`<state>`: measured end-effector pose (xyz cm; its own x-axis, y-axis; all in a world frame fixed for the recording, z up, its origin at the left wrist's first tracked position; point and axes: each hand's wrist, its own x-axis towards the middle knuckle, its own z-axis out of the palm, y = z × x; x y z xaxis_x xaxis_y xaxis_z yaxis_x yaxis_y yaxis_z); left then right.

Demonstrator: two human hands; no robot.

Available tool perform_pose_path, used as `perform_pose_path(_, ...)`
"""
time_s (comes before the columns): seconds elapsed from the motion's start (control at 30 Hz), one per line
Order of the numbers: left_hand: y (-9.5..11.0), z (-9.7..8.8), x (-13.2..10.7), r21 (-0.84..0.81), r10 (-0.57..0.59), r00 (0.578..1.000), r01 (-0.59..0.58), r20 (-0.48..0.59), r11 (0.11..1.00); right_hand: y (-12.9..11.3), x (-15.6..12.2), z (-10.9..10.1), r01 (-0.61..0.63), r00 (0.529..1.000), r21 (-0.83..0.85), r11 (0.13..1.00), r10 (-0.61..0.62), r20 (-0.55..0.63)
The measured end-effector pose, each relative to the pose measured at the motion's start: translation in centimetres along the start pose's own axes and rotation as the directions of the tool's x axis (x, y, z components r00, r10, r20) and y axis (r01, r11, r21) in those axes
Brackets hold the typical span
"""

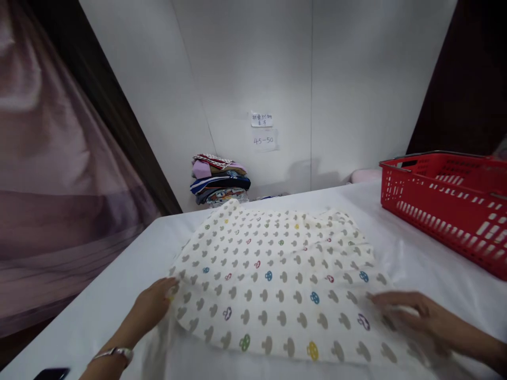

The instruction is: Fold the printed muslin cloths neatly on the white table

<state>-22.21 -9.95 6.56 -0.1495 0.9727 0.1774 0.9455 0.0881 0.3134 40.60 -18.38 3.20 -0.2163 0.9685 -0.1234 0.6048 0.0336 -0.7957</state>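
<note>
A cream cloth (273, 274) printed with grey and coloured mouse-head shapes lies spread flat on the white table (99, 295). My left hand (152, 303) rests at the cloth's left edge, fingers together and touching the fabric. My right hand (407, 311) lies flat on the cloth's right side, fingers stretched out and pointing left. A silver bracelet sits on my left wrist.
A red plastic basket (447, 206) stands at the right of the table. A stack of folded clothes (219, 182) sits at the back against the white wall, under two paper labels (262, 129). A pinkish curtain (51, 174) hangs at the left.
</note>
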Motion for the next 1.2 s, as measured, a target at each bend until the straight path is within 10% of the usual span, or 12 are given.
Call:
perform_pose_path(0.2, 11.2, 3.7, -0.7, -0.32, 0.221, 0.971, -0.183, 0.087, 0.93, 3.3, 10.3, -4.7, -0.16, 0.834, 0.077, 0.984, 0.176, -0.522)
perform_pose_path(0.4, 19.4, 9.5, -3.6, -0.442, 0.59, 0.784, -0.468, 0.192, 0.765, 5.7, 19.4, -6.9, -0.295, 0.761, 0.071, 0.953, 0.279, -0.586)
perform_pose_path(0.53, 20.1, 11.5, -4.0, -0.496, 0.599, 0.77, -0.441, 0.219, 0.748, 6.2, 23.5, -7.9, -0.322, 0.774, 0.009, 0.947, 0.269, -0.573)
perform_pose_path(0.7, 20.3, 12.2, -3.2, -0.625, 0.467, 0.857, -0.245, 0.218, 0.742, 3.9, 25.4, -8.4, -0.303, 0.783, -0.194, 0.933, 0.128, -0.609)
perform_pose_path(0.83, 24.3, 11.8, -2.7, -0.795, 0.355, 0.876, 0.052, 0.327, 0.604, -3.1, 22.5, -4.7, -0.093, 0.86, -0.353, 0.931, -0.104, -0.5)
perform_pose_path(0.97, 30.1, 11.2, -2.3, -0.847, 0.35, 0.776, 0.514, 0.525, 0.133, -10.5, 16.6, 1.2, 0.293, 0.941, -0.348, 0.89, -0.334, -0.062)
perform_pose_path(1.07, 32.1, 11.6, -2.4, -0.75, 0.347, 0.742, 0.647, 0.574, -0.141, -12.1, 15.0, 2.1, 0.565, 0.784, -0.088, 0.82, -0.501, 0.366)
perform_pose_path(1.2, 31.3, 12.5, -2.9, -0.706, 0.149, 0.723, 0.691, 0.675, -0.154, -7.1, 19.4, -3.2, 0.27, 0.932, -0.161, 0.949, -0.299, -0.205)
